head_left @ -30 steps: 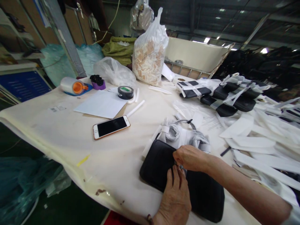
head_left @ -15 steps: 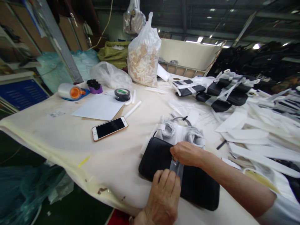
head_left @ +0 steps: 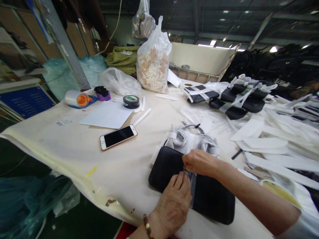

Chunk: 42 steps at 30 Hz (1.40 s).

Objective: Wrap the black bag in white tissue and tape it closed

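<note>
A cream-covered desk [head_left: 139,162] is standing beneath a dark roof [head_left: 179,15]. Right of and in front of the smartphone [head_left: 119,136], a smooth, round-cornered black pouch [head_left: 214,197] is lying flat. The right hand [head_left: 200,162] is clamping its grip on a glossy clear strip [head_left: 193,187] crossing the pouch; the left hand [head_left: 173,202] is pressing alongside, its grip state hidden. Beyond the smartphone, a translucent bag [head_left: 159,43] is bulging with brown scraps [head_left: 151,71].

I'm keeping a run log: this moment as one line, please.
left hand: on black case; right hand: curled at clear strip; strip: across case; phone: on table
</note>
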{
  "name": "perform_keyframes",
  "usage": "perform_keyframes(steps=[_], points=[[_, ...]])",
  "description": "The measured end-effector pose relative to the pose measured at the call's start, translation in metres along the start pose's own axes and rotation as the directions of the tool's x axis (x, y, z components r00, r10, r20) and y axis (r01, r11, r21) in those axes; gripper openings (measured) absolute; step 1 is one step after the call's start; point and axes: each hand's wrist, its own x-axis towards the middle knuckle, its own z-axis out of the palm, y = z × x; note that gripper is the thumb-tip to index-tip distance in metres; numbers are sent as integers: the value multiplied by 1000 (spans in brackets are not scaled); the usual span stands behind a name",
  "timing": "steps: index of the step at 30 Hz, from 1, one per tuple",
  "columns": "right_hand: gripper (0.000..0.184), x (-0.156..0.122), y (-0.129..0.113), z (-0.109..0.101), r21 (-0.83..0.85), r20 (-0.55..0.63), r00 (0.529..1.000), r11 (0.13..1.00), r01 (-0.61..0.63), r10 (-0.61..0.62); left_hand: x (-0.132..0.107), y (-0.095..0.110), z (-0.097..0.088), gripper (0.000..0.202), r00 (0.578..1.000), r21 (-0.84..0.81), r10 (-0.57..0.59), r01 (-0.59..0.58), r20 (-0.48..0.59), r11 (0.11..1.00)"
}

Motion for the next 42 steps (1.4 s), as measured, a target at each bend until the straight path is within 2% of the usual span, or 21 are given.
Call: perform_keyframes(steps=[6,11,13,16,19,20,21,22,23,25,30,31,33,34,35,36,37,38,39,40,42], points=[[33,9,12,0,7,-59,998,1000,-30,30,-2,1,4,33,999,-23,10,-10,39,1000],[13,12,26,-3,72,-88,996,997,2,4,-5,2,6,27,999,-16,33,-33,33,999],[2,5,25,-2,77,-150,989,997,0,11,-5,2,6,28,1000,-20,24,-24,5,1000],[16,-16,10,16,52,-307,949,997,-60,73,-4,2,6,26,1000,-37,15,-16,-13,999],[29,-37,-18,61,29,-493,865,995,-93,95,-3,2,7,23,999,-59,9,-11,-36,998],[33,-43,-27,79,-30,-667,745,999,-29,2,-3,3,8,23,998,-73,-1,-3,-57,997],[38,-46,-35,96,-115,-777,624,993,-11,-83,-3,3,9,25,997,-90,-14,6,-81,996],[40,-48,-42,111,-162,-813,572,986,-47,-107,-4,4,10,26,994,-110,-23,12,-104,994],[41,-49,-48,122,-181,-833,542,981,-72,-114,-4,4,12,28,992,-135,-29,12,-123,991],[42,-50,-55,133,-186,-838,537,976,-112,-99,-6,5,13,28,989,-186,-31,3,-146,983],[40,-69,-48,129,-189,-859,481,982,17,-174,-13,-9,-5,21,983,-324,1,-61,-182,944],[38,-76,-44,130,-146,-880,456,989,10,-134,-14,-17,-11,19,980,-339,-24,-45,-197,940],[32,-90,-33,138,107,-915,382,991,-79,129,-17,-38,-23,22,947,-349,-204,109,-248,931],[31,-95,-28,142,329,-873,335,935,-136,356,-17,-50,-27,31,901,-367,-344,236,-265,900],[40,-99,-23,146,568,-752,287,804,-175,593,-17,-62,-29,43,837,-417,-490,366,-244,832],[55,-101,-19,150,768,-564,253,612,-186,786,-15,-73,-30,55,771,-501,-617,475,-159,723],[69,-101,-16,152,895,-362,256,411,-175,896,-12,-83,-29,63,717,-590,-697,557,-14,585],[80,-100,-15,152,956,-204,276,251,-148,939,-9,-91,-26,69,676,-652,-724,612,138,447],[86,-98,-15,152,983,-102,307,144,-117,946,-6,-96,-23,72,648,-684,-715,648,262,336],[87,-96,-17,152,993,-48,347,82,-84,937,-3,-98,-19,73,627,-694,-699,671,343,261],[80,-93,-22,151,998,-40,403,54,-24,914,-1,-97,-13,74,604,-693,-701,687,379,218]])
